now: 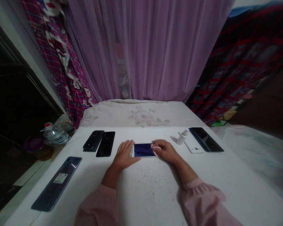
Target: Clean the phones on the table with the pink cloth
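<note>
A white-framed phone (143, 150) lies sideways, screen up, on the white table between my hands. My left hand (124, 155) grips its left end, with the thumb along the near edge and the fingers at the far side. At the right end, my right hand (164, 150) is closed on a small pink cloth (157, 150) that touches the screen. A white spray bottle (182, 137) stands to the right, beside a white phone (193, 145) and dark phones (206, 139).
Two dark phones (93, 141) (105, 144) lie left of my left hand. Nearer on the left is a large dark phone (57, 184) with a label. Purple curtains (165, 50) hang behind the table (146, 194). A water bottle (55, 134) stands off the left edge.
</note>
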Demonstrator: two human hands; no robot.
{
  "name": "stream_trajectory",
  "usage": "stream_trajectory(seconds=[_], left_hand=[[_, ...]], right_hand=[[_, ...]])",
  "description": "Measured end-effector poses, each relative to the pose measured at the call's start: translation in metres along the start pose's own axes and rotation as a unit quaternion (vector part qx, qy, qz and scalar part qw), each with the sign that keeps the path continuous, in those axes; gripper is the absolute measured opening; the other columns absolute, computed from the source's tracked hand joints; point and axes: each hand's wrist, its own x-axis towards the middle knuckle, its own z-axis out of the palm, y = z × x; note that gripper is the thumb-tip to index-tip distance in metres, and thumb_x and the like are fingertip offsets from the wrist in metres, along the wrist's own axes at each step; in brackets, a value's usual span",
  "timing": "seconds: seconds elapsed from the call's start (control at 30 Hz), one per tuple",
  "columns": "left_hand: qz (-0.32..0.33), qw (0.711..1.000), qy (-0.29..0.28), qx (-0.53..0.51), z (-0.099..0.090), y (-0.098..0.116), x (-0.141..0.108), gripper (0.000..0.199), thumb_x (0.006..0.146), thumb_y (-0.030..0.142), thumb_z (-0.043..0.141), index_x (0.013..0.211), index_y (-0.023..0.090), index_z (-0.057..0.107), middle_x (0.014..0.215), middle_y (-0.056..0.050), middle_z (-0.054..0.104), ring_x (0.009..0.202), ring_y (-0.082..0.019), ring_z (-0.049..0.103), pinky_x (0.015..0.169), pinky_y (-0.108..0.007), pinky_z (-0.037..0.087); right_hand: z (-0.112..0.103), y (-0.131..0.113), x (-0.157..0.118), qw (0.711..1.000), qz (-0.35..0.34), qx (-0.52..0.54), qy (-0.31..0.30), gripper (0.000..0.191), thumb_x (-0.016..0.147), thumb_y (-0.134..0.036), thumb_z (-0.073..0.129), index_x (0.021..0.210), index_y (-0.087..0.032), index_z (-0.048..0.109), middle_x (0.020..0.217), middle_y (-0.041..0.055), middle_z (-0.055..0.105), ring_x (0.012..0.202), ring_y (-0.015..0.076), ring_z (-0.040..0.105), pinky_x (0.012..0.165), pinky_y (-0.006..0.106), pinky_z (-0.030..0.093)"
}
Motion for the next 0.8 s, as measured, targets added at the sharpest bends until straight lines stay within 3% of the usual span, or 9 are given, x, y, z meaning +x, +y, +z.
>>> stream_trajectory(seconds=[0.13, 0.23, 0.37, 0.57, 0.8], left_hand=[[-0.004, 1.000, -0.004, 0.001, -0.002, 0.002, 0.000, 0.079, 0.076, 0.056, 0.065, 0.141, 0.019, 0.040, 0.151, -0.012, 0.039, 0.142, -0.029, 0.029, 0.118, -0.047, 0.016], [-0.008, 1.000, -0.010, 0.000, -0.004, 0.003, -0.001, 0.081, 0.077, 0.057, 0.065, 0.142, 0.017, 0.040, 0.151, -0.013, 0.039, 0.143, -0.029, 0.028, 0.119, -0.046, 0.015], [-0.009, 1.000, -0.019, 0.008, -0.004, 0.003, -0.001, 0.081, 0.078, 0.056, 0.064, 0.143, 0.014, 0.038, 0.152, -0.014, 0.038, 0.143, -0.029, 0.027, 0.119, -0.045, 0.014], [-0.003, 1.000, -0.012, 0.000, -0.005, 0.003, -0.001, 0.079, 0.078, 0.057, 0.063, 0.142, 0.018, 0.039, 0.152, -0.013, 0.039, 0.143, -0.030, 0.029, 0.118, -0.048, 0.016], [-0.003, 1.000, -0.004, -0.007, -0.004, 0.003, -0.001, 0.077, 0.077, 0.056, 0.064, 0.141, 0.020, 0.040, 0.151, -0.012, 0.039, 0.142, -0.030, 0.029, 0.118, -0.049, 0.016]], right_hand=[[-0.013, -0.003, -0.004, 0.994, -0.016, 0.041, -0.098, 0.015, 0.073, -0.036, 0.070, 0.073, -0.022, 0.075, 0.114, 0.0105, 0.069, 0.116, 0.0271, 0.060, 0.098, 0.043, 0.045], [-0.015, -0.003, -0.005, 0.993, -0.019, 0.041, -0.111, 0.016, 0.074, -0.037, 0.070, 0.074, -0.023, 0.076, 0.118, 0.0106, 0.067, 0.120, 0.0270, 0.057, 0.100, 0.043, 0.044], [-0.008, 0.003, -0.004, 0.997, -0.026, 0.021, -0.075, 0.018, 0.075, -0.039, 0.070, 0.078, -0.022, 0.075, 0.119, 0.0109, 0.066, 0.112, 0.0258, 0.061, 0.097, 0.041, 0.046], [0.006, 0.005, 0.000, 0.999, -0.045, -0.025, 0.004, 0.015, 0.077, -0.037, 0.065, 0.078, -0.024, 0.073, 0.098, 0.0075, 0.074, 0.101, 0.0247, 0.065, 0.092, 0.040, 0.047], [0.016, -0.003, 0.006, 0.991, -0.002, -0.110, 0.080, 0.019, 0.081, -0.035, 0.057, 0.083, -0.025, 0.073, 0.085, 0.0048, 0.075, 0.084, 0.0227, 0.067, 0.081, 0.037, 0.050]])
